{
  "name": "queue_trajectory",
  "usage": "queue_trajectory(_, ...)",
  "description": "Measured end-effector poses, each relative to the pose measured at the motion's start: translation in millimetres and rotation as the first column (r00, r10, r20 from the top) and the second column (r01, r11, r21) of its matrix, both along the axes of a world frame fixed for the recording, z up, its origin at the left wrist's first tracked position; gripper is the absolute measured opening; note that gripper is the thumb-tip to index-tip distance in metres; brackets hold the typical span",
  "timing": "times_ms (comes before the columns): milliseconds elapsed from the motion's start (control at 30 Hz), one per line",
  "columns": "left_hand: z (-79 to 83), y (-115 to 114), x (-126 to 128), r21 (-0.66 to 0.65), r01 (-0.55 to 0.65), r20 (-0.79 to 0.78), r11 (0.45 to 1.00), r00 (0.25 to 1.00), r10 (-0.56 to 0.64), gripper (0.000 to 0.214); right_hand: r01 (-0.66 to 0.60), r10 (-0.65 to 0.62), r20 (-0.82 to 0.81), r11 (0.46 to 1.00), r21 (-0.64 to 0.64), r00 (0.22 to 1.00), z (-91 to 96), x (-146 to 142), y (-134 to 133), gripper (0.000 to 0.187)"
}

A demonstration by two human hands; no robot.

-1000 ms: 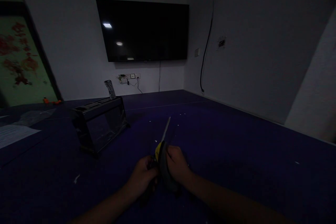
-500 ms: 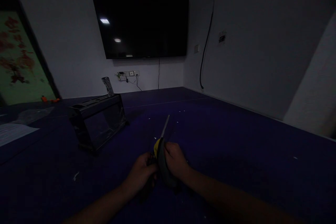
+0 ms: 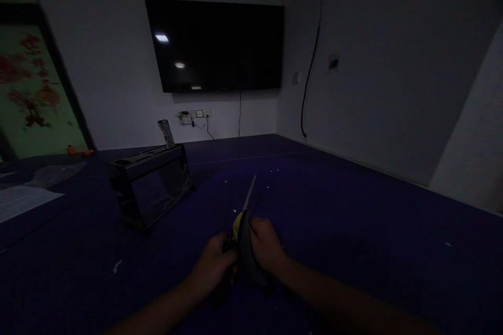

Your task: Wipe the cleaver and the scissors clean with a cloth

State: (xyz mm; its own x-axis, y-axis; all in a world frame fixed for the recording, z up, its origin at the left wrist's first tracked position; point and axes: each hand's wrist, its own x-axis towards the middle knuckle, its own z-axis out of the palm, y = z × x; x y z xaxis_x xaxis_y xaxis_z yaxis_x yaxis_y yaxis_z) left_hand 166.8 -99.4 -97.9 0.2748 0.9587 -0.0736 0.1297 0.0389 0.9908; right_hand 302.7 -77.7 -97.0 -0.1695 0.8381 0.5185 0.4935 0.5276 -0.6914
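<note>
In dim light both my hands meet low in the middle of the view over a dark blue surface (image 3: 353,209). My left hand (image 3: 214,263) is closed around the dark handle of a knife whose thin pale blade (image 3: 249,194) points away from me. My right hand (image 3: 265,246) is closed on a grey and yellow tool (image 3: 241,243) that sits across the blade near its base. I cannot make out finer detail of the tool.
A black boxy holder (image 3: 149,183) with slots on top and one wrapped piece (image 3: 165,132) sticking up stands to the left. White sheets (image 3: 23,200) lie at the far left. A dark screen (image 3: 216,44) hangs on the wall ahead, with sockets (image 3: 194,114) below.
My hands and the knife stay together in the same grip. Only the view has shifted slightly up and back down.
</note>
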Motion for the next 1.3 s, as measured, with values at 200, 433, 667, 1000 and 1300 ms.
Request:
queue_trajectory(200, -4.0, 1.0, -1.1, -0.004, -0.018, 0.029, 1.000, 0.999, 0.018, 0.014, -0.018, 0.018, -0.005, 1.000, -0.022, 1.000, -3.4, 0.6, 3.5, 0.034)
queue_trajectory(433, -6.4, 3.2, -3.2, -0.012, 0.001, 0.099, 1.000, 0.995, 0.001, 0.015, -0.076, 0.076, -0.018, 0.997, -0.026, 0.997, -3.7, 0.6, 2.9, 0.037)
queue_trajectory(667, 0.7, -1.5, -2.7, -0.020, -0.027, 0.109, 0.999, 0.994, 0.029, 0.011, -0.166, 0.166, -0.052, 0.986, 0.005, 0.985, -2.3, 0.5, 0.9, 0.036)
queue_trajectory(1000, -2.1, -1.0, -3.1, -0.030, -0.047, 0.150, 0.998, 0.987, 0.051, 0.015, -0.191, 0.192, -0.028, 0.981, 0.016, 0.981, 1.6, 0.8, -1.7, 0.031)
queue_trajectory(1300, -1.8, 0.9, -3.6, -0.057, -0.003, 0.152, 0.998, 0.988, 0.012, 0.020, -0.186, 0.188, -0.044, 0.981, 0.055, 0.981, -0.3, 1.0, -3.2, 0.030)
